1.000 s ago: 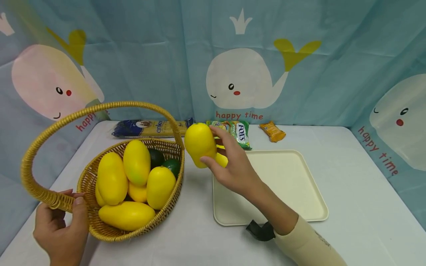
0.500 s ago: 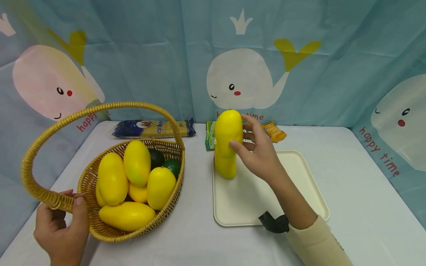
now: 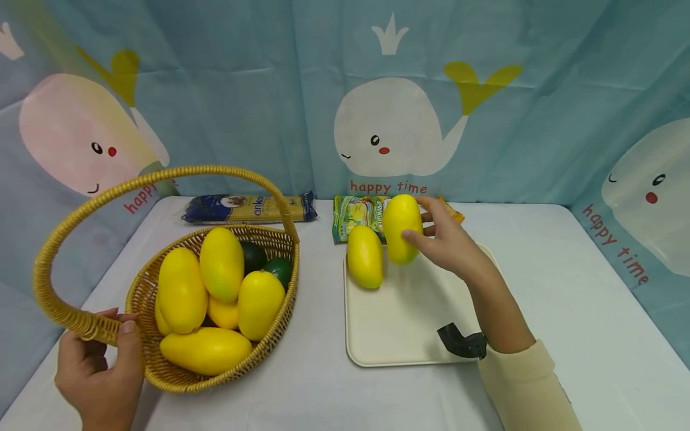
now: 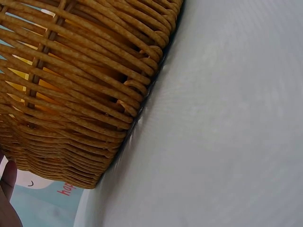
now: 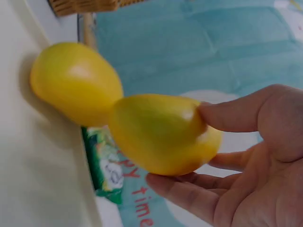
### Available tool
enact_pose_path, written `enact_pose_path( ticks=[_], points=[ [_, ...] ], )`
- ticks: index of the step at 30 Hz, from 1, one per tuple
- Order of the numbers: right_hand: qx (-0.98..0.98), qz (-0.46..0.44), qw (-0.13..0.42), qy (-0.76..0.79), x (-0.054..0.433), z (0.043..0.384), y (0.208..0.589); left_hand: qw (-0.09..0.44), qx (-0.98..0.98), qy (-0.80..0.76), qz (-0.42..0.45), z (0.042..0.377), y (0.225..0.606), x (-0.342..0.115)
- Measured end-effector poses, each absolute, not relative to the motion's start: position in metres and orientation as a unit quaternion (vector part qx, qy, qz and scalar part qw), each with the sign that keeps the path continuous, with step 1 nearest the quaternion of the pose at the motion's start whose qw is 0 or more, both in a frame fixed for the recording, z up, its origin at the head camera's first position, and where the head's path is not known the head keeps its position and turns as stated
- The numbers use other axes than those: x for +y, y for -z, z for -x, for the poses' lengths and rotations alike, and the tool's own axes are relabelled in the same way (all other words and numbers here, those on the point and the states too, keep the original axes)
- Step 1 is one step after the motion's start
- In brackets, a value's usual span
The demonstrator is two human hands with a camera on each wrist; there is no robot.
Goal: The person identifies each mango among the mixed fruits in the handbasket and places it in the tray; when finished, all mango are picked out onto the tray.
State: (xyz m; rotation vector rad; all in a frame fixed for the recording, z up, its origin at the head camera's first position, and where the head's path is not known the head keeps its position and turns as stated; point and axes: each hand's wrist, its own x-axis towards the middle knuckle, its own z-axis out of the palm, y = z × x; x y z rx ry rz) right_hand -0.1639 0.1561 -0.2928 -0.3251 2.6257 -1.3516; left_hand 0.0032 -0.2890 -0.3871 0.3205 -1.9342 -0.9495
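My right hand point(image 3: 450, 242) holds a yellow mango point(image 3: 402, 227) between thumb and fingers, raised over the far part of a cream tray point(image 3: 399, 335). In the right wrist view the held mango point(image 5: 161, 135) is gripped at one end. Another mango point(image 3: 365, 257) lies on the tray's far left corner. At the left, my left hand point(image 3: 99, 371) grips the lower end of the handle of a wicker basket point(image 3: 280, 323). Several mangoes point(image 3: 182, 290) and two dark green fruits point(image 3: 278, 270) fill the basket. The left wrist view shows the basket's woven side point(image 4: 80, 90) close up.
Along the back of the table lie a blue and yellow packet point(image 3: 248, 208), a green Fox's bag point(image 3: 350, 215) and an orange packet point(image 3: 455, 214) partly behind the right hand. A blue curtain point(image 3: 242, 108) with whale prints hangs behind them.
My right hand has carried its mango rightward from beside the basket to above the tray, uncovering the mango at the tray's corner. The left hand and basket have stayed put.
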Motion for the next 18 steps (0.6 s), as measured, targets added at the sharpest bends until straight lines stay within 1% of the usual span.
enact_pose_path(
  ticks=[4,8,13,18],
  points=[
    [0.887,0.082,0.142,0.431,0.159,0.172,0.302,0.459,-0.792,0.383,-0.126,-0.003,0.388,-0.291],
    [0.89,0.072,0.184,0.412,0.163,0.179,0.314,0.459,-0.792,0.383,-0.123,-0.003,0.388,-0.292],
    [0.878,0.06,0.229,0.416,0.166,0.186,0.326,0.463,-0.788,0.384,-0.132,-0.002,0.387,-0.29],
    [0.86,0.05,0.255,0.439,0.167,0.189,0.332,0.464,-0.786,0.384,-0.138,-0.002,0.386,-0.289]
  ],
)
